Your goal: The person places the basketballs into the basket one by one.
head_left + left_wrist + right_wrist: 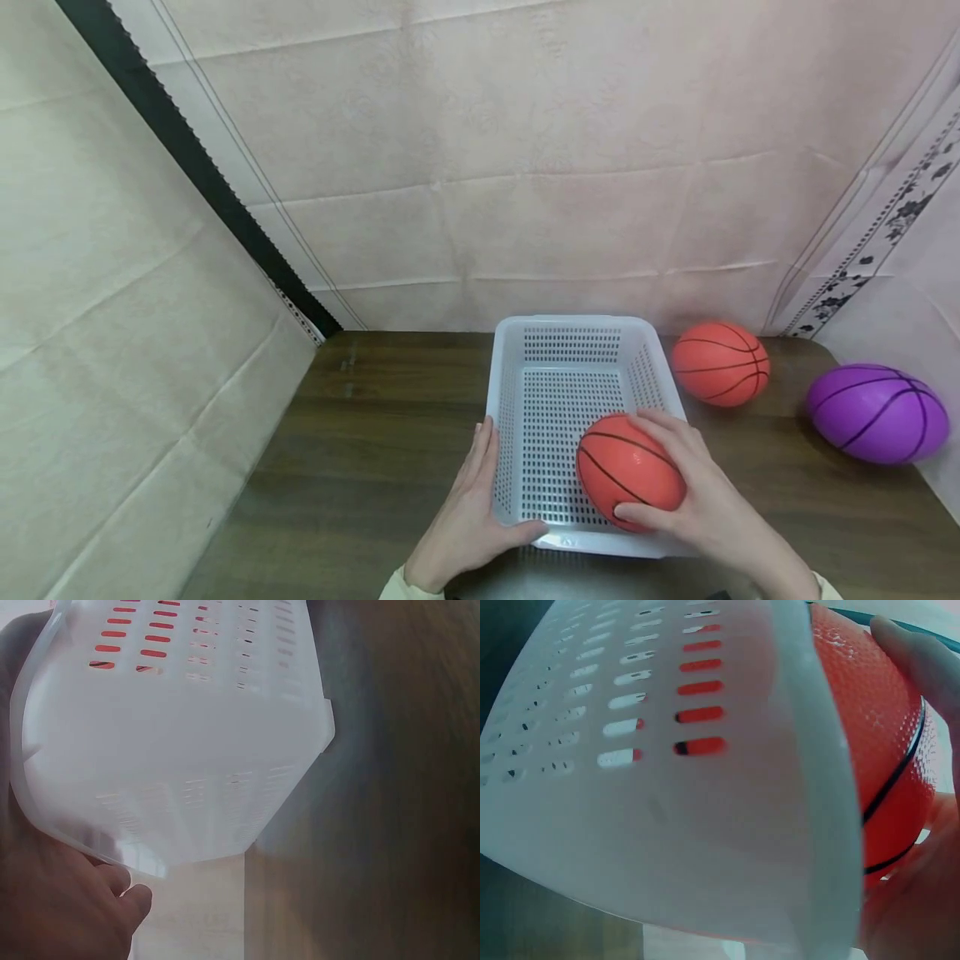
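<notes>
In the head view, we saw the left hand (476, 508) gripping the near-left corner of the white basket (570, 392), fingers along its outside and thumb at the near rim, probably to steady it on the table (390, 433). The right hand (693, 487) held the orange-red ball (626, 467) inside the basket's near-right corner, spread fingers and thumb suiting its roundness. A second ball (720, 364) and a purple ball (877, 414) sat to the right, outside.

From the left wrist, we saw fingertips bent at the rim, likely for purchase.

From the right wrist, the ball's red showed through the slots and bulged above the rim; we couldn't tell whether it touched the bottom.
</notes>
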A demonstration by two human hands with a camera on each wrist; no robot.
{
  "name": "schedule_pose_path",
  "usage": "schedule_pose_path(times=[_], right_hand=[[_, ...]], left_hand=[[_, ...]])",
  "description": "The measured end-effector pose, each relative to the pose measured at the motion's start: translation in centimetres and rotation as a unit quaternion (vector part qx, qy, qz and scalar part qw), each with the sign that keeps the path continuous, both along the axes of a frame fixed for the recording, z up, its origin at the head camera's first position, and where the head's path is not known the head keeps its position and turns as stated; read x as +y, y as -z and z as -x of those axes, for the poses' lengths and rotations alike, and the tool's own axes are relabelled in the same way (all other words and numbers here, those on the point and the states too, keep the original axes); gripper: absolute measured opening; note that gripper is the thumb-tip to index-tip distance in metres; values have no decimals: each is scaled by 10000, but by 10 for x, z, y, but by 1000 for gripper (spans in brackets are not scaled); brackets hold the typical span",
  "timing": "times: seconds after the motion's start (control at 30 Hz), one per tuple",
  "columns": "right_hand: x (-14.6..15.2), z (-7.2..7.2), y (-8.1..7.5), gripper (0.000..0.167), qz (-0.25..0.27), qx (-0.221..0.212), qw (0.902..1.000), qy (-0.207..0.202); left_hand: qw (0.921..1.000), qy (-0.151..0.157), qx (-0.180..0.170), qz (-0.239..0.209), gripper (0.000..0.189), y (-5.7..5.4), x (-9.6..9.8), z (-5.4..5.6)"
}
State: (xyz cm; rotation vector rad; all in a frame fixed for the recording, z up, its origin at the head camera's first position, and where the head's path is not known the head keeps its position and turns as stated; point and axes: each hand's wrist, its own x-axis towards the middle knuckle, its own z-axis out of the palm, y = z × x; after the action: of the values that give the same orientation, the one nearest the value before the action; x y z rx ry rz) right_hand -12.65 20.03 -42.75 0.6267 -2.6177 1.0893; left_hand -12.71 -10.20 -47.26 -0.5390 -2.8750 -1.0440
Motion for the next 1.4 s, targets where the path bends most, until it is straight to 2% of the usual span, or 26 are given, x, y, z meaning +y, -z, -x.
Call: schedule_pose_path(times=[0.33, 0.6, 0.77, 0.93, 1.2, 1.27, 1.4], right_hand=[[-2, 3, 6, 94, -61, -129, 9999, -42], [-5, 8, 11, 92, -37, -467, 9989, -82], [-6, 10, 13, 90, 16, -534, 9984, -195], [-4, 11, 14, 80, -82, -302, 9994, -176], [11, 9, 5, 66, 203, -229, 9991, 277], [18, 10, 4, 66, 268, -64, 9990, 354], [39, 14, 3, 70, 457, 602, 9963, 416]], left_hand=[[9999, -33, -102, -2, 128, 0, 1, 1], [9996, -75, -289, -15, 128, 0, 2, 3], [9994, -94, -320, -24, 128, -1, 2, 2], [9996, -41, -287, -36, 128, -2, 0, 2], [9994, 34, -323, -88, 128, -2, -1, 2], [9996, 51, -260, -101, 129, -2, -1, 3], [9996, 97, -227, -150, 128, 0, 0, 3]])
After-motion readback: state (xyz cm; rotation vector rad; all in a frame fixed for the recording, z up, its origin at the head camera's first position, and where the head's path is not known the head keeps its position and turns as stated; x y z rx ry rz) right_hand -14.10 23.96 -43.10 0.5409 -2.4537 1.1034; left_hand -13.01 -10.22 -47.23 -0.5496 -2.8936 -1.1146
